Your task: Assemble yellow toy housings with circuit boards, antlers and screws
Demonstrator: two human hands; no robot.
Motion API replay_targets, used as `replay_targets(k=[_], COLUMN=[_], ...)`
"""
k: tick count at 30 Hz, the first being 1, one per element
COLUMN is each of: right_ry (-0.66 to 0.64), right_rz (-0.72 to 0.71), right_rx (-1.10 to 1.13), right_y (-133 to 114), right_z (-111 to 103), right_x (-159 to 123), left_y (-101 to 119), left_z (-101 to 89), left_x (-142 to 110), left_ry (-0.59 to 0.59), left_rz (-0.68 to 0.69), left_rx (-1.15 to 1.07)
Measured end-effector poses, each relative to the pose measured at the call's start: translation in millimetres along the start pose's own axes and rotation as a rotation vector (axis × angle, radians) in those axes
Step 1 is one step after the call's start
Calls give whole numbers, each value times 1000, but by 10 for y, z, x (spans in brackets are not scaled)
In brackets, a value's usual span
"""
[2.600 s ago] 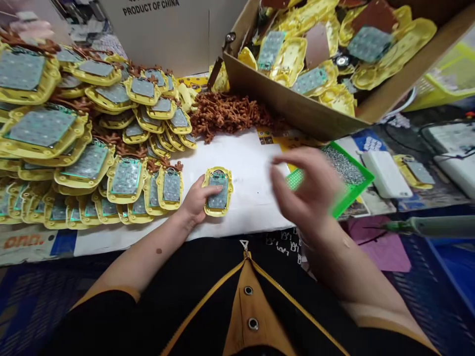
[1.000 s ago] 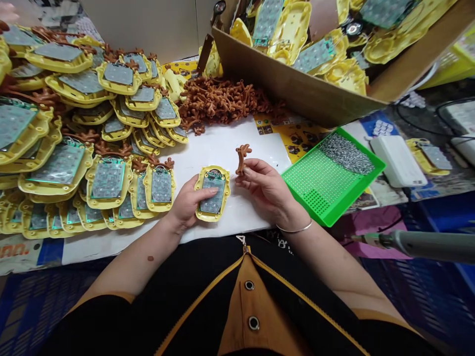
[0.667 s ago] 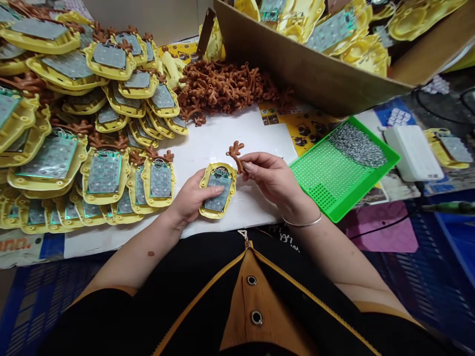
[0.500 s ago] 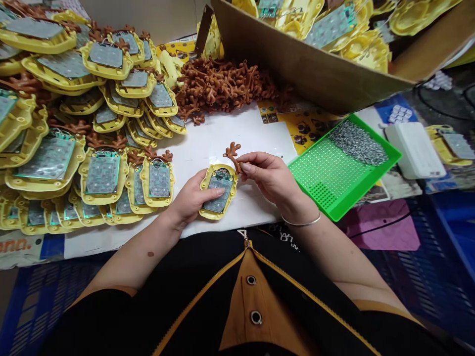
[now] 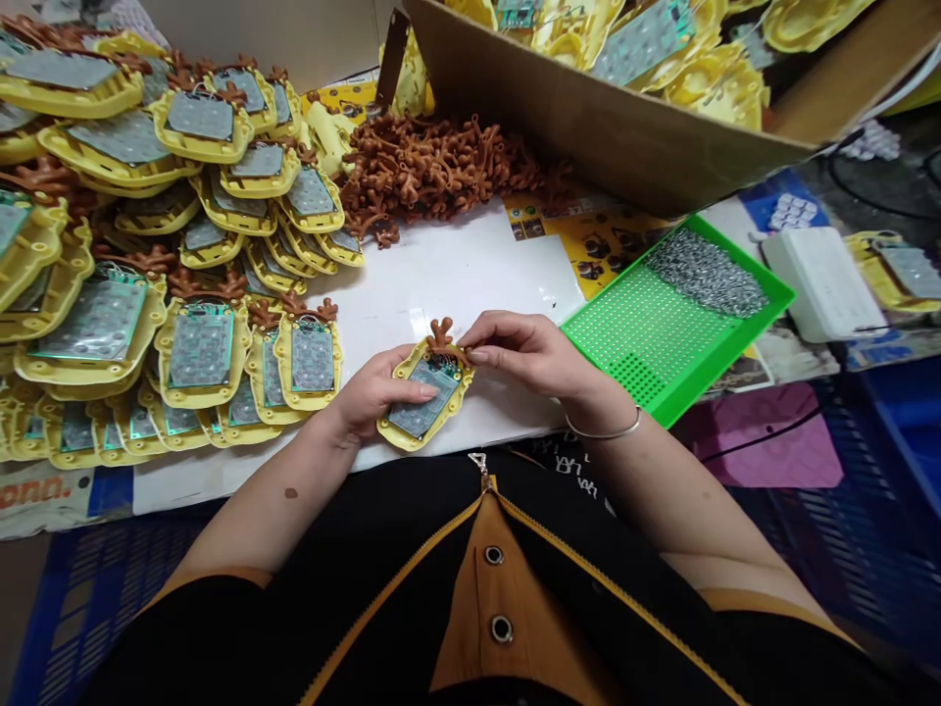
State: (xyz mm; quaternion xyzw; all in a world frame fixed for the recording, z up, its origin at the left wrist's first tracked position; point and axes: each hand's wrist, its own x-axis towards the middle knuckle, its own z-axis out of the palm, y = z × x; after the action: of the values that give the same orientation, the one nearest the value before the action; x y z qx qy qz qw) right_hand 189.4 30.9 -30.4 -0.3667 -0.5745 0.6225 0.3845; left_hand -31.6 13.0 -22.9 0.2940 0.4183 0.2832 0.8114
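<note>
A yellow plastic shell with a green circuit board in it is gripped in my left hand, the thumb lying across the board's grey cover. My right hand pinches one end of a brown antler piece at the shell's top edge. The antler piece lies against the shell's top rim, its branched end pointing up and away from me. Whether it is seated in the shell I cannot tell, as my right fingers cover its other end.
Stacked yellow shells with boards and antlers fill the left side. Behind my hands lies a heap of brown antler pieces. A cardboard box of shells stands behind. At right are a green tray of small screws and a white box.
The antler piece has come down from beside the shell onto its top edge. My left hand has tilted the shell clockwise, and my right hand has moved slightly toward it.
</note>
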Motion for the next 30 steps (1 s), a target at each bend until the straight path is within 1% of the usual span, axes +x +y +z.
replay_targets(k=[2, 5, 7, 10, 11, 13, 15, 18, 19, 20, 23, 24, 25, 27, 29, 30], right_ry=[-17, -11, 9, 86, 97, 79, 79, 163, 174, 160, 58, 55, 89, 212, 296, 328], right_rz=[24, 113, 142, 118, 112, 128, 149, 117, 113, 129, 236, 259, 257, 250, 251, 260], right_rx=[9, 43, 40, 59, 74, 86, 47, -84, -95, -72, 109, 157, 188, 318, 492, 535], right_y=[5, 16, 9, -16, -22, -27, -21, -2, 6, 12, 22, 22, 24, 43, 84, 109], right_z=[-11, -23, -14, 46, 78, 147, 207, 241, 237, 230, 222, 230, 242, 259, 255, 246], right_x=[-19, -43, -49, -28, -12, 28, 67, 111, 121, 129, 137, 134, 132, 136, 157, 171], left_y=[4, -2, -7, -17, -21, -33, -43, -43, -40, -38, -56, -68, -78, -71, 7, 82], left_z=[0, 16, 28, 38, 40, 43, 46, 40, 34, 29, 29, 35, 42, 64, 103, 132], left_x=[-2, -5, -8, -15, -17, -22, -23, -9, -1, 7, 9, -2, -17, -68, -162, -233], left_ry=[-6, 27, 33, 27, 24, 17, 10, 10, 9, 4, -27, -35, -33, -12, 30, 49], left_rz=[-12, -6, -8, 0, 6, 15, 28, 60, 62, 56, 11, -2, -6, 5, 78, 128], left_rx=[20, 57, 80, 106, 116, 137, 162, 213, 222, 221, 145, 106, 65, 20, 56, 110])
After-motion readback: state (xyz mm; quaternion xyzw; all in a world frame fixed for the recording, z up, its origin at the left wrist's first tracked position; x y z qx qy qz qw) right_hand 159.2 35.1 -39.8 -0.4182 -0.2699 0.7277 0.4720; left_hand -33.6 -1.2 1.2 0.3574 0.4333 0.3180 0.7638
